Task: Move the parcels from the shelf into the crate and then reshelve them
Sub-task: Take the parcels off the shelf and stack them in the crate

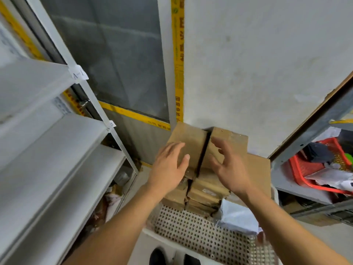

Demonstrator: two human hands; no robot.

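Head view, swept left to right. Saw white metal shelving [57, 134] on the left, its upper tiers bare, a paper tag [80, 74] stuck on the upright. Found left hand [170, 165] with fingers straight and flat, resting on the left cardboard parcel [188, 139] atop the stack. Found right hand [229, 165] spread wide with fingers loosely curved, hovering just over the right cardboard parcel [232, 139], gripping nothing. Noted both parcels side by side, topping more boxes piled in the white perforated crate [191, 232]. Spotted a grey poly mailer [236, 217] beside the stack. Glimpsed a red basket [305, 175] far right.
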